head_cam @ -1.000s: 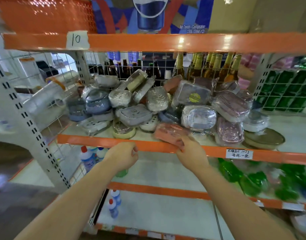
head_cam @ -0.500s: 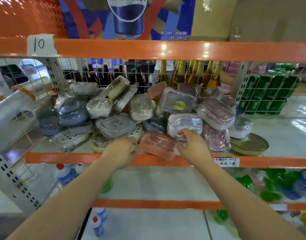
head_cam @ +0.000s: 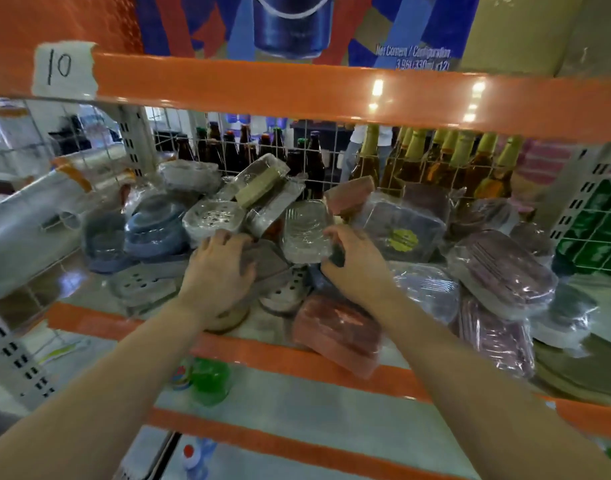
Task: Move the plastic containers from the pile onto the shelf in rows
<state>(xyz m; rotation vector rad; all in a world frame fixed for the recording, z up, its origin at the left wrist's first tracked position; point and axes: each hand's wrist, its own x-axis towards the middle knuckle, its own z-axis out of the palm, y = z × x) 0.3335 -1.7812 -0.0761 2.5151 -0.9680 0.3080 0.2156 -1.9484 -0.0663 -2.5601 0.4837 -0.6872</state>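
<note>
Lying heaped on the orange-edged shelf (head_cam: 331,367): a pile of wrapped plastic containers (head_cam: 394,237). Right hand (head_cam: 357,263) curling its grip round a clear container (head_cam: 305,232) mid-pile; left hand (head_cam: 221,271) resting flat, fingers spread, on a grey one. Hanging above: a paper tag (head_cam: 65,70) reading "10"; carton print showing "330mL".

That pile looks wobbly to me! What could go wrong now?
The salmon-pink wrapped container juts over the orange shelf edge, so a nudge might drop it. Both hands, left hand and right hand, reach mid-pile; pulling the clear ribbed plastic container could topple those leaning around it.
</note>
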